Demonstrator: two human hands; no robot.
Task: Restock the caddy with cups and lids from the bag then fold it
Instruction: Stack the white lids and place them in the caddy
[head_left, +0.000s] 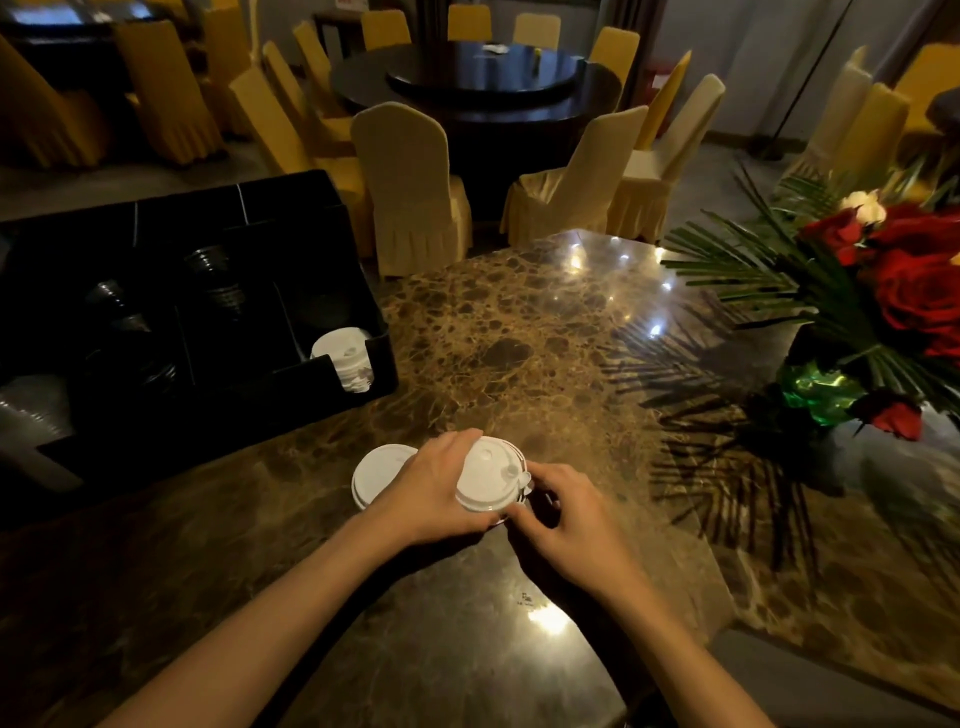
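Note:
A black caddy (332, 218) with several compartments stands at the left of the marble table (519, 322). Its front right slot holds a stack of white lids (340, 358); the other slots hold dark lids or cups (215, 280). In front of me, my left hand (426, 493) and my right hand (561, 514) both grip a small stack of white lids (491, 478) just above the table. A second stack of white lids (376, 473) lies on the table, partly hidden behind my left hand. No bag shows.
A vase of red roses and palm fronds (857, 291) stands at the right of the table. Clear cups (31, 410) sit at the caddy's left edge. Yellow-covered chairs (410, 187) and a round dark table (483, 88) stand beyond.

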